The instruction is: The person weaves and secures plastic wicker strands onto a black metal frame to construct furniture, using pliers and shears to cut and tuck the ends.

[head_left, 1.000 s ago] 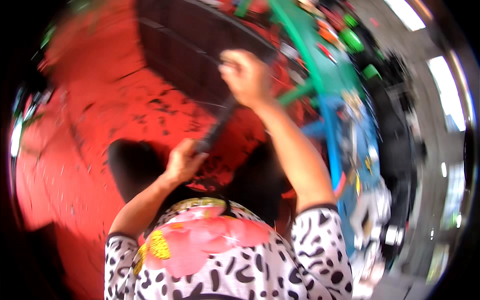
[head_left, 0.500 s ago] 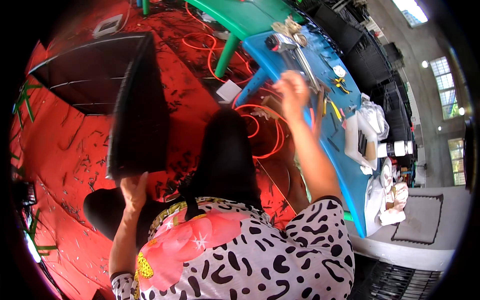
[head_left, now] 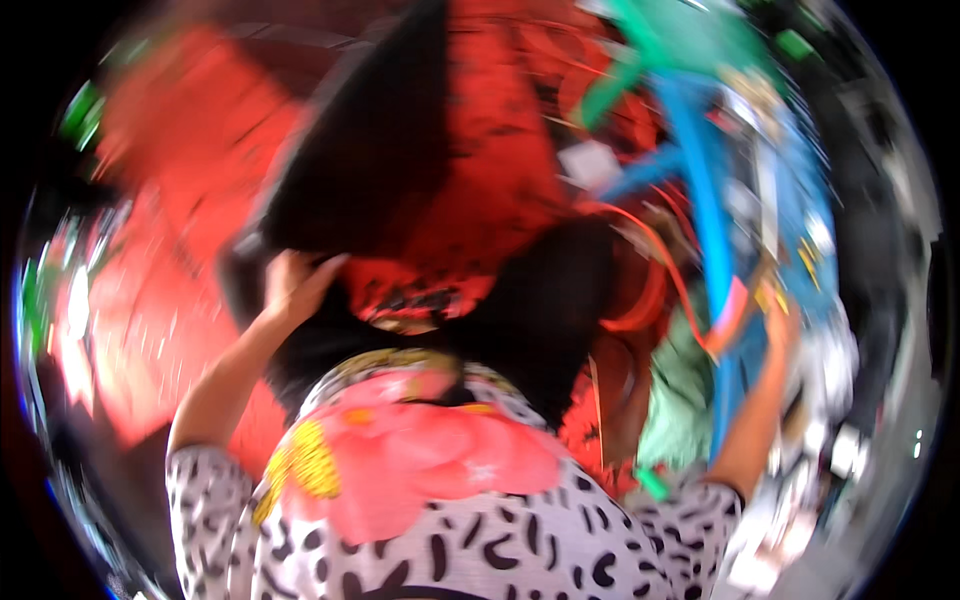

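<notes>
My left hand (head_left: 298, 287) is closed on the lower corner of a large black thin-walled box (head_left: 375, 150), which stands tilted in front of me above the red floor. The thumb points right along its edge, and the other fingers are partly hidden. My right hand (head_left: 782, 325) is over the blue table (head_left: 708, 200), its fingers at a slim yellow tool (head_left: 768, 296). Motion blur hides whether they grip it. Farther along the table lies a second yellow-and-black tool (head_left: 808, 262), also smeared.
An orange hose (head_left: 665, 255) loops beside the blue table's leg. A white block (head_left: 590, 165) lies on the red floor (head_left: 180, 290), among scattered dark scraps. Green cloth (head_left: 675, 405) hangs below the table's near side. A green table (head_left: 690, 40) adjoins at the back.
My right hand has come back toward me along the blue table, to the yellow tool. My view has swung left, so the table appears farther right. The left hand stays on the box.
</notes>
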`<move>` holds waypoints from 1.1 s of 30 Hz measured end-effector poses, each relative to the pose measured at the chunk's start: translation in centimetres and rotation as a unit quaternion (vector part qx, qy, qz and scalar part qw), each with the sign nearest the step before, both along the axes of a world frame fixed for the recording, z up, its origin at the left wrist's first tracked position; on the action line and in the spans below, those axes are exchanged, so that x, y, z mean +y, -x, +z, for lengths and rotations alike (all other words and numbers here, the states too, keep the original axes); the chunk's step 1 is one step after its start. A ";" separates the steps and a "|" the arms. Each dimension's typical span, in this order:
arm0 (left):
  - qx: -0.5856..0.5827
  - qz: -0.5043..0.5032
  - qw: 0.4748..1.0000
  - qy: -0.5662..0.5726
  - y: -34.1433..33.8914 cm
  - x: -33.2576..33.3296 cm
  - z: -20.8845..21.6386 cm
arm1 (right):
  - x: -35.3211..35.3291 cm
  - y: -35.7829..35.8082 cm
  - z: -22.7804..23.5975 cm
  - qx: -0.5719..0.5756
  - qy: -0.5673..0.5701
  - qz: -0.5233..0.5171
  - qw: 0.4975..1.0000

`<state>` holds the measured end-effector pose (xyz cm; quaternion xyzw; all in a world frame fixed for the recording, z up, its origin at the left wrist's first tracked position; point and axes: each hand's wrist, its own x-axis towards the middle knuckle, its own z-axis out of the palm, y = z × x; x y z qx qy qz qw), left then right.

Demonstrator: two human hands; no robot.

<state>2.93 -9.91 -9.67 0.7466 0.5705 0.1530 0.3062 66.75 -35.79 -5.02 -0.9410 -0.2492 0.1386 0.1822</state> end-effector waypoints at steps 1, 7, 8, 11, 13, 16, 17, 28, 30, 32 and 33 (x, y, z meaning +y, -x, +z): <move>-0.027 -0.011 0.999 0.011 1.1 0.8 -3.0 | 0.2 0.7 1.1 -0.077 0.037 -0.022 0.996; -0.183 -0.029 0.981 -0.056 1.1 0.8 -1.9 | -3.8 -9.6 -2.1 -0.165 0.215 0.032 0.962; -0.235 -0.023 0.972 -0.007 1.4 0.8 -1.8 | -3.6 -8.9 -1.9 -0.174 0.227 0.041 0.957; -0.366 -0.001 0.927 0.080 2.4 1.1 -4.1 | -1.7 -7.4 -1.7 -0.206 0.211 0.057 0.954; -0.428 0.002 0.896 0.117 2.5 1.2 -2.9 | -0.3 -3.1 -0.8 -0.229 0.225 -0.003 0.947; -0.495 -0.012 0.848 0.188 2.1 1.2 -0.9 | -3.6 -7.4 -1.7 -0.130 0.203 0.011 0.970; -0.500 -0.010 0.840 0.211 2.3 1.3 -0.8 | -4.5 -8.4 -2.2 -0.135 0.204 0.007 0.970; -0.511 0.036 0.833 0.210 -1.4 1.3 1.3 | -3.3 -4.1 2.8 -0.191 0.122 -0.030 0.974; -0.552 0.068 0.790 0.258 -2.0 1.1 1.8 | -4.6 -5.8 4.5 -0.279 0.090 -0.007 0.956; -0.576 0.059 0.772 0.262 -2.3 1.2 1.5 | -4.5 -6.2 6.3 -0.289 0.052 0.014 0.956; -0.593 0.053 0.759 0.266 -2.5 1.3 1.3 | -3.1 -4.5 7.0 -0.195 -0.079 0.009 0.978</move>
